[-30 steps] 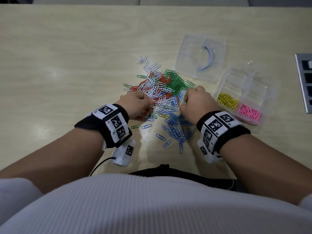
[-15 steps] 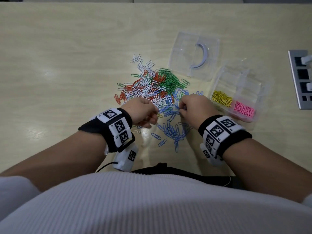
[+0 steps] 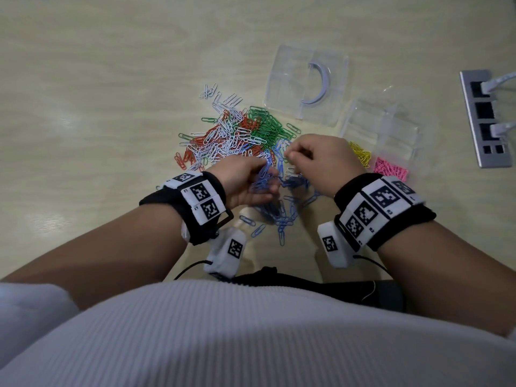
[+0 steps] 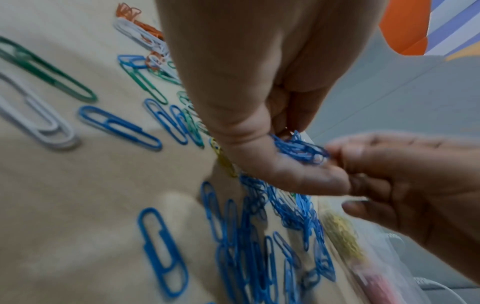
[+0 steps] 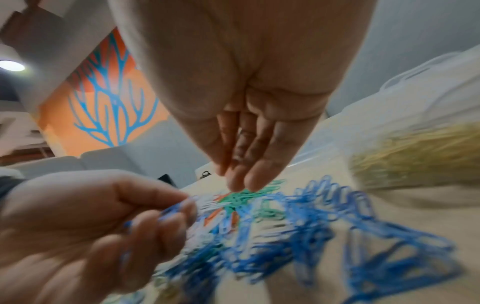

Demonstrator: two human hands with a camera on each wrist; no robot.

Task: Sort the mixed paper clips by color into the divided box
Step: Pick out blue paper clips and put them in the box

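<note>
Pale wood makes up the surface (image 3: 97, 79). On it lies a mixed pile of paper clips (image 3: 237, 135). Just right of the pile sits the divided box (image 3: 391, 129). The left hand (image 3: 243, 181) curls its grip round a bunch of blue clips (image 4: 298, 149). The right hand (image 3: 321, 160) hangs over the pile, fingers loose, its grip holding nothing.

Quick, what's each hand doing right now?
Left hand: holding a bunch of blue paper clips.
Right hand: fingers loosely curled; whether it grips anything cannot be told.
</note>
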